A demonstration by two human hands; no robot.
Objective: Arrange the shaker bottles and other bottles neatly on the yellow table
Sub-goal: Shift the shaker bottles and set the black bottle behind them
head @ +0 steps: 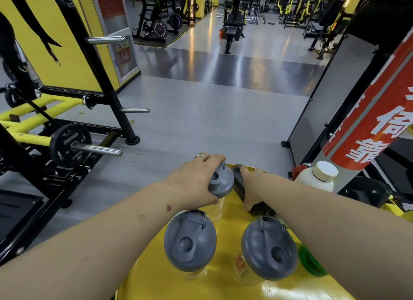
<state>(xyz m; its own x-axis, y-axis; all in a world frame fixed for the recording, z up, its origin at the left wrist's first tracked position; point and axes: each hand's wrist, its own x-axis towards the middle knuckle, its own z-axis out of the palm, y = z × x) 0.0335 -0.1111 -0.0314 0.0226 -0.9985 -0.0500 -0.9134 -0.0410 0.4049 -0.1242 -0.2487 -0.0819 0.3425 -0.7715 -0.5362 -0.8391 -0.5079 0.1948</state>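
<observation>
Both hands reach to the far edge of the round yellow table (pixel 223 284), in the lower middle of the frame, seemingly to line up the far bottles behind the two grey-lidded clear shaker bottles (pixel 190 241) standing nearest the camera. The left hand (pixel 196 183) clasps the grey lid of a third clear shaker bottle (pixel 221 182) from above. Just to its right, the right hand (pixel 251 185) wraps around a dark bottle (pixel 239 183) that leans over, while a white plastic bottle (pixel 317 176) waits untouched at right.

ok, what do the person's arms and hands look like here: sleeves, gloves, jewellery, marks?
Both forearms are bare, no sleeves in view, no gloves. The left hand wears a silver ring on one finger. A small dark red mark sits near the left wrist. The right hand shows no jewellery.
</observation>
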